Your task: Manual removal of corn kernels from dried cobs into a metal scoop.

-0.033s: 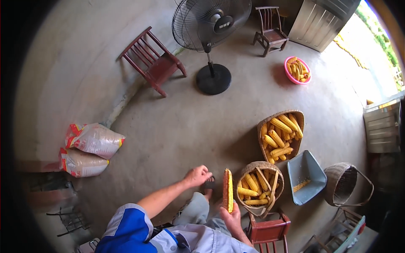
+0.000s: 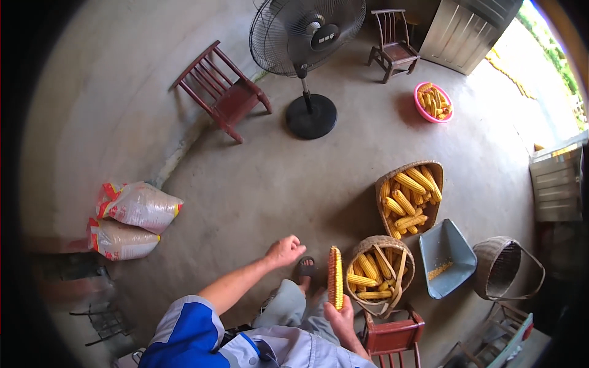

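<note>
My right hand (image 2: 340, 316) is closed round the lower end of a corn cob (image 2: 335, 279) and holds it upright. Yellow kernels cover the cob's right side, while its left side looks reddish and partly stripped. Apart from the cob, to its left, my left hand (image 2: 286, 250) is raised with its fingers curled together; whether anything is in them is hidden. Just right of the cob stands a round woven basket (image 2: 354, 253) with a handle, full of yellow corn cobs (image 2: 367, 265).
Beyond it stands a larger woven basket (image 2: 379, 184) of cobs. To the right are a grey-blue scoop-shaped bin (image 2: 451, 245) with loose kernels and an empty basket (image 2: 491, 251). A red chair (image 2: 392, 336) is close by my right arm. Two filled sacks (image 2: 141, 205) lie left; a fan (image 2: 311, 115) stands ahead.
My left hand has shifted very slightly up and left, and the view has moved a little. The cob stays in my right hand.
</note>
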Available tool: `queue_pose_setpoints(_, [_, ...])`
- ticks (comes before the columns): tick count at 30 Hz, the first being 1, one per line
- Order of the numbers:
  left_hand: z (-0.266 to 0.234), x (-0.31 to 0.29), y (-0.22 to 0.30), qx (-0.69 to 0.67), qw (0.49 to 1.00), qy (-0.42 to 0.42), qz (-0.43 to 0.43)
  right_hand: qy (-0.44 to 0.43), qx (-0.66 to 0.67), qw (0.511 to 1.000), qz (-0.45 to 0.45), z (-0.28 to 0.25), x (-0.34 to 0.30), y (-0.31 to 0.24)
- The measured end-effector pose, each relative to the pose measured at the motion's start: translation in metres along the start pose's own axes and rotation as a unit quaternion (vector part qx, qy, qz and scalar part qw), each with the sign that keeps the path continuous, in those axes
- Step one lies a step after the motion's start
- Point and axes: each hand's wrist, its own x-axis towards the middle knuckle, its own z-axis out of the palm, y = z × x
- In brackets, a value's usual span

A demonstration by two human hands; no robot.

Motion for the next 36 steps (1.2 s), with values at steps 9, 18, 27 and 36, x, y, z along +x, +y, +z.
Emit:
queue_pose_setpoints(9, [-0.121,0.206,0.023,0.083,0.981,0.172,-0.029,0.124,0.132,0.983,0.032,-0.019,0.065,-0.04])
queue_pose_setpoints(18, [-0.218,0.411,0.097,0.065,0.945,0.32,0.018,0.079,0.172,0.981,0.048,0.015,0.207,-0.086])
queue_pose_setpoints(27, [-0.302,0.598,0.082,-0.027,0.913,0.4,0.073,0.106,0.244,0.96,0.086,0.092,0.3,-0.07])
queue_pose_setpoints(36, [-0.285,0.638,0.086,-0.154,0.926,0.332,0.09,0.119,0.291,0.937,0.15,0.168,0.322,-0.052])
